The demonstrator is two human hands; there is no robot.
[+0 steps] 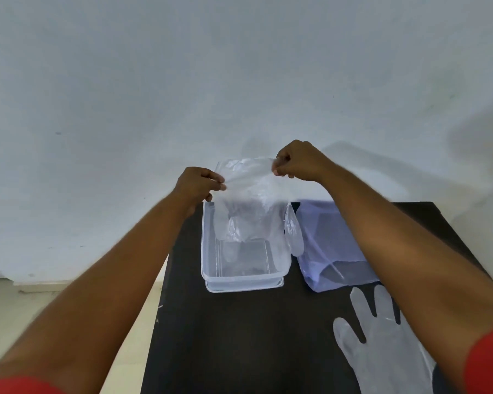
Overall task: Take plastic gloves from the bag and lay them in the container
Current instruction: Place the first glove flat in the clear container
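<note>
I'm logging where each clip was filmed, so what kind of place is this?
Probably a plain indoor room, not a kitchen or workshop as far as one can tell: a bare pale wall, a light floor and a small dark table against the wall, holding only a container, a bag and a glove.

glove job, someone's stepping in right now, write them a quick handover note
Left hand: shut on the cuff corner of a clear thin plastic glove.
Right hand: shut on the other cuff corner.
The glove hangs stretched between the hands, its finger ends dangling into the clear rectangular plastic container on the dark table.
The pale bluish plastic bag lies flat just right of the container.
A second translucent glove lies flat on the table, near right.
Done: one glove brought over the container.
Left: lower and release it, then add the table glove and any in the bag.
</note>
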